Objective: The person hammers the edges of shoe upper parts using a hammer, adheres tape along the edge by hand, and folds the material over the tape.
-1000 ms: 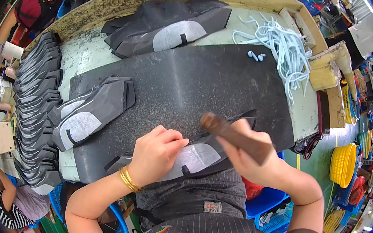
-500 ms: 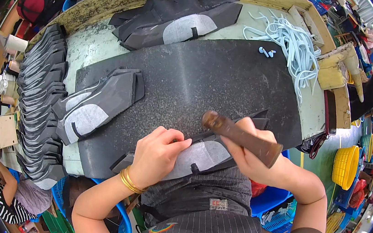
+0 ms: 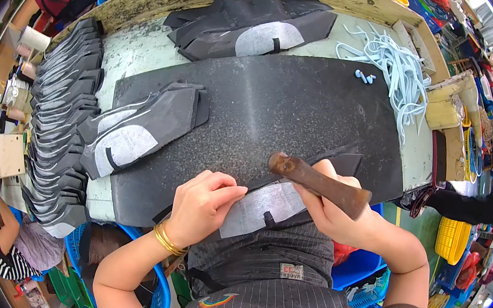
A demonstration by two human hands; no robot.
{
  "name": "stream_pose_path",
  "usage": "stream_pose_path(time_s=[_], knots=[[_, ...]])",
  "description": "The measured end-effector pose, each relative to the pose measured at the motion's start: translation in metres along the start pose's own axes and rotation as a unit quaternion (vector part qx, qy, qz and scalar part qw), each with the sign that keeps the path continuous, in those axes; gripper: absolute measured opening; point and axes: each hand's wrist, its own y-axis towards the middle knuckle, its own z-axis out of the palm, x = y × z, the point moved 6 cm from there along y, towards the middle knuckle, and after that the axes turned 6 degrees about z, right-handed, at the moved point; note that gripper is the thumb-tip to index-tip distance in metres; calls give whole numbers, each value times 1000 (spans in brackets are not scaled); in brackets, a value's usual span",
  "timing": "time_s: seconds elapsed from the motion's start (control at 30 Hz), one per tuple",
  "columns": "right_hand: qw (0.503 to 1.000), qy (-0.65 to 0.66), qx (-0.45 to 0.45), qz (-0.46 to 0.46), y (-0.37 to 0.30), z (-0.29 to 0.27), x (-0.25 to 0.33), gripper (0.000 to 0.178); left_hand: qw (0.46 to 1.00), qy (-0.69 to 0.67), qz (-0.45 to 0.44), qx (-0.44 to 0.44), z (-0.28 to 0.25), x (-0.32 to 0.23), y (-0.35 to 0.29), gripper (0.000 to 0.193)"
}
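Note:
My left hand (image 3: 203, 201), with gold bangles at the wrist, presses its thumb and fingertips together on the upper edge of a black panel piece (image 3: 239, 221). That piece has a pale grey patch and a small black tab, and lies at the near edge of the black work mat (image 3: 263, 113). My right hand (image 3: 338, 207) is closed round a brown, worn hammer (image 3: 322, 185), held just above the piece's right part. The hammer's rounded end points left, toward my left fingertips. My hands hide part of the edge.
Similar panels (image 3: 146, 124) lie on the mat's left, with more (image 3: 255, 24) at the back. A long overlapping row of panels (image 3: 61, 127) lines the left. Pale blue straps (image 3: 398, 74) and earbuds (image 3: 365, 77) lie at the right. Blue baskets (image 3: 161, 290) stand below the table.
The view has shifted slightly, so the table's things appear a little to the right. Both hands keep nearly the same hold. A dark-clothed leg has come into view at the right.

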Motion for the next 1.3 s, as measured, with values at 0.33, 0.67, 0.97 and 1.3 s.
stream_pose_path(time_s=[0.33,0.67,0.97,1.3], knots=[[985,-121,121,-24,8,31,14,50,999,-19,26,-28,-11,9,-7,17],[987,-99,77,-96,30,25,38,44,984,117,135,31,-11,-4,-21,27],[983,-124,73,-114,41,30,55,42,998,59,27,15,-37,19,-39,19],[976,-122,152,-99,30,67,62,36,995,82,52,-9,-43,18,-50,24]])
